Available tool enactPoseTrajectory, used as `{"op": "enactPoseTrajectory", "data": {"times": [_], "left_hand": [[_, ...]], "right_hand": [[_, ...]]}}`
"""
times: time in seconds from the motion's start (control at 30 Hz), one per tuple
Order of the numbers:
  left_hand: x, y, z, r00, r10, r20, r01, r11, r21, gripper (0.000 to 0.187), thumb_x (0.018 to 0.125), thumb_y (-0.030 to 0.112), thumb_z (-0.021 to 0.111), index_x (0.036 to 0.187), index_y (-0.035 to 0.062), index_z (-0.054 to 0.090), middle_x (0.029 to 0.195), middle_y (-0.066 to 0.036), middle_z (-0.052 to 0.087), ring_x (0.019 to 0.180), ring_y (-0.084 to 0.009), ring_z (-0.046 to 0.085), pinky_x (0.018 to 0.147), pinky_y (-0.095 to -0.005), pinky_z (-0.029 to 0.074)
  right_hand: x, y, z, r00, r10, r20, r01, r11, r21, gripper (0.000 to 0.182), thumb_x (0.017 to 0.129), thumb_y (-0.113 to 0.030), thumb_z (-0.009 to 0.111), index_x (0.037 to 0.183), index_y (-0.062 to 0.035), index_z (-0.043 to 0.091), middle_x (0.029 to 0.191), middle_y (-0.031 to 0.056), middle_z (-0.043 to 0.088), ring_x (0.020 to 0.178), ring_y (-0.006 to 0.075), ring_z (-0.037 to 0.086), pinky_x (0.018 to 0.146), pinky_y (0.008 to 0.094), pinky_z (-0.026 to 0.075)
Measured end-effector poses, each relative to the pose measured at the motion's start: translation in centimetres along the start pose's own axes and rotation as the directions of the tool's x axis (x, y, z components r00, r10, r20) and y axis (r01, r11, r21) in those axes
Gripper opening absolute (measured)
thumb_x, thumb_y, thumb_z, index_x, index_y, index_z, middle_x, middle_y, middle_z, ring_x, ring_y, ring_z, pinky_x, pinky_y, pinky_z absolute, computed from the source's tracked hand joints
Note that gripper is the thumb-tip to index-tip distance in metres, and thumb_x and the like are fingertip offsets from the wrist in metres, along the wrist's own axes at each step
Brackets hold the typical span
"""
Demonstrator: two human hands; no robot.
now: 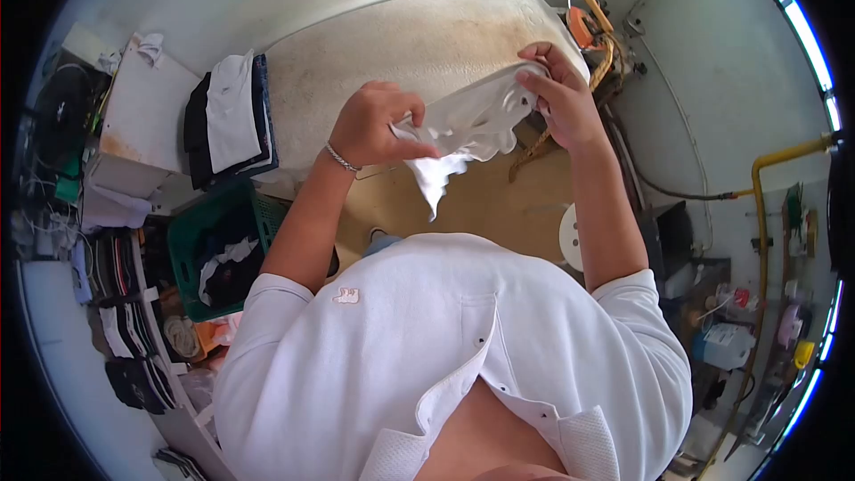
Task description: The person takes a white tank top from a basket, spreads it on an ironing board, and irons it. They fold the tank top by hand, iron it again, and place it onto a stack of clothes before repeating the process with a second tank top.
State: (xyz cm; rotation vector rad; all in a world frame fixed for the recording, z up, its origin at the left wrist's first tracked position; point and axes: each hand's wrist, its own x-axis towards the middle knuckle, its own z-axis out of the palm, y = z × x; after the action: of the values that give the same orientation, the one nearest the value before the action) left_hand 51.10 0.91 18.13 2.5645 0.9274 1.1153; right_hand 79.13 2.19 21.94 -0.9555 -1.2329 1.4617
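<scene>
Nearest is one white shirt (392,321) on the person, open at the collar, with one small pale patch on the left of its chest. Two forearms reach forward from its short sleeves; the left wrist bears one chain bracelet (342,158). Below the left forearm, part of one shoe (378,233) shows on the tan floor (481,200). To the right, one round white stool (569,237) is partly hidden by the right forearm. To the left, one green basket (182,260) holds dark and white clothes, too jumbled to count.

Two hands share one white cloth (476,116). The left hand (385,122) is closed on its left end, fingers above and thumb below; the right hand (559,93) pinches its upper right end between thumb and fingers. The cloth is stretched between them, its upper edge slanting up to the right, and one loose tail hangs under the left hand. It is in the air, in front of the bench's near edge.

Beyond is one bench (374,44) with a stained beige cover. On its left end lies one stack of folded garments (234,111): white uppermost, black and blue showing at the sides. At the far right corner is one orange tool (581,28), apparently an iron. One yellow pipe (760,214) runs along the right wall (695,62).
</scene>
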Motion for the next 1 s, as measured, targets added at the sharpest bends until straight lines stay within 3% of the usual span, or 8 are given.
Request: {"op": "enactPoseTrajectory", "data": {"times": [0.23, 0.33, 0.47, 0.57, 0.73, 0.83, 0.93, 1.0], "left_hand": [[0.6, 0.4, 2.8, 0.954, -0.072, 0.291, -0.055, 0.912, 0.407, 0.022, 0.075, 0.029, 0.077, 0.081, 0.0116, 0.065, 0.073, -0.001, 0.058, 0.078, -0.0202, 0.058, 0.073, -0.031, 0.044], [0.9, 1.4, 5.4, 0.994, 0.037, 0.102, 0.018, 0.87, -0.492, 0.016, 0.084, 0.004, 0.057, 0.1, 0.004, 0.06, 0.088, -0.007, 0.061, 0.087, -0.0173, 0.058, 0.082, -0.0319, 0.046], [0.7, 2.5, 4.1, 0.808, -0.272, 0.522, 0.586, 0.282, -0.76, 0.016, 0.094, 0.008, 0.045, 0.102, 0.0014, 0.057, 0.086, 0.0, 0.058, 0.077, -0.0065, 0.056, 0.07, -0.0233, 0.048], [0.6, 0.8, 3.2, 0.868, -0.407, 0.286, 0.421, 0.297, -0.857, 0.013, 0.096, 0.01, 0.048, 0.102, 0.0027, 0.058, 0.087, 0.0, 0.059, 0.076, -0.0052, 0.056, 0.069, -0.0213, 0.047], [0.3, -2.8, 0.2, 0.926, -0.376, 0.02, 0.27, 0.628, -0.73, 0.006, 0.093, 0.008, 0.054, 0.097, 0.0059, 0.058, 0.083, 0.002, 0.055, 0.07, -0.0048, 0.052, 0.065, -0.0191, 0.044], [-0.6, -4.3, -3.3, 0.841, -0.485, 0.241, 0.507, 0.549, -0.665, 0.007, 0.095, 0.012, 0.052, 0.095, 0.0081, 0.057, 0.084, 0.003, 0.054, 0.069, -0.0038, 0.051, 0.061, -0.0186, 0.043], [-1.7, -4.3, -6.5, 0.824, -0.539, 0.175, 0.475, 0.488, -0.733, 0.015, 0.098, 0.021, 0.048, 0.094, 0.0094, 0.056, 0.084, 0.002, 0.053, 0.065, -0.0048, 0.052, 0.06, -0.0197, 0.046], [-3.3, -5.8, -8.5, 0.83, -0.544, 0.126, 0.372, 0.37, -0.851, 0.029, 0.1, 0.037, 0.047, 0.1, 0.0089, 0.054, 0.087, 0.0, 0.056, 0.074, -0.0137, 0.064, 0.069, -0.0281, 0.055]], "right_hand": [[-1.5, -2.4, 2.3, 0.912, -0.407, 0.059, 0.321, 0.616, -0.719, 0.03, 0.076, 0.001, 0.061, 0.105, -0.0071, 0.061, 0.084, 0.0081, 0.057, 0.074, 0.0174, 0.056, 0.069, 0.0271, 0.046], [-0.6, -1.6, 4.4, 0.843, -0.533, 0.074, 0.401, 0.529, -0.748, 0.021, 0.08, 0.0, 0.063, 0.1, -0.0052, 0.061, 0.077, 0.0047, 0.053, 0.068, 0.0121, 0.051, 0.063, 0.0242, 0.043], [1.2, 1.0, 6.2, 0.926, -0.374, -0.058, 0.311, 0.839, -0.446, 0.015, 0.09, -0.014, 0.061, 0.099, -0.0016, 0.058, 0.077, -0.001, 0.052, 0.068, 0.005, 0.047, 0.062, 0.0198, 0.04], [0.8, 7.3, 7.0, 0.92, -0.389, -0.044, 0.347, 0.862, -0.37, 0.032, 0.092, -0.025, 0.059, 0.115, -0.0026, 0.052, 0.099, 0.0064, 0.057, 0.092, 0.0136, 0.053, 0.078, 0.0304, 0.047], [0.4, 14.5, 8.2, 0.944, -0.029, 0.328, 0.045, 0.998, -0.043, 0.048, 0.09, -0.029, 0.06, 0.129, -0.0043, 0.047, 0.104, 0.0086, 0.057, 0.103, 0.0157, 0.053, 0.091, 0.0335, 0.043], [1.3, 21.4, 7.9, 0.84, 0.289, 0.459, -0.152, 0.938, -0.312, 0.052, 0.086, -0.034, 0.063, 0.129, -0.005, 0.053, 0.117, 0.0107, 0.06, 0.109, 0.0222, 0.054, 0.097, 0.0368, 0.041], [0.2, 23.6, 10.8, 0.679, 0.653, 0.334, 0.1, 0.37, -0.924, 0.053, 0.082, -0.036, 0.065, 0.129, -0.013, 0.056, 0.115, 0.0124, 0.065, 0.11, 0.0301, 0.06, 0.096, 0.0411, 0.041], [-0.4, 24.5, 11.2, 0.677, 0.681, 0.278, 0.178, 0.215, -0.96, 0.05, 0.081, -0.035, 0.065, 0.126, -0.013, 0.058, 0.114, 0.012, 0.066, 0.109, 0.0296, 0.061, 0.093, 0.0424, 0.043]]}}
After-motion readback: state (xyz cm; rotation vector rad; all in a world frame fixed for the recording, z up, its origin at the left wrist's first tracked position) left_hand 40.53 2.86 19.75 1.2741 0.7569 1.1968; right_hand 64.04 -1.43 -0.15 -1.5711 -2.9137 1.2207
